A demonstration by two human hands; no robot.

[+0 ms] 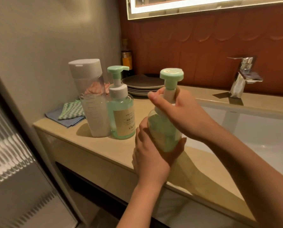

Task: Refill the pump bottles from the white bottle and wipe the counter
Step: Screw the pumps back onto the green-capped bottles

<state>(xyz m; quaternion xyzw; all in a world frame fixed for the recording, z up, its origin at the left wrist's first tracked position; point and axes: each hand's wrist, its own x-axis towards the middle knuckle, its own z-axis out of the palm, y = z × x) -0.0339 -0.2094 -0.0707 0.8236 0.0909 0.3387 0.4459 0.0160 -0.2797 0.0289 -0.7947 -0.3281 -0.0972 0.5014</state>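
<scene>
**Head view.**
- Item: held pump bottle (163, 129), over the counter (88, 145), to the right of the white bottle (91, 102) and nearer you.
- Hands: your left hand (150, 155) cupped its body from below, fingers curled round it. Your right hand (178, 112) gripped the pump collar.
- Also logged: second pump bottle (121, 116), just right of the white bottle; folded cloths (68, 114), just left of it.
- Step, as judged: unscrewing the pump.
- Handling note: you did best to hold the body upright and steady, turn the collar alone, and lift the tube straight out.
</scene>
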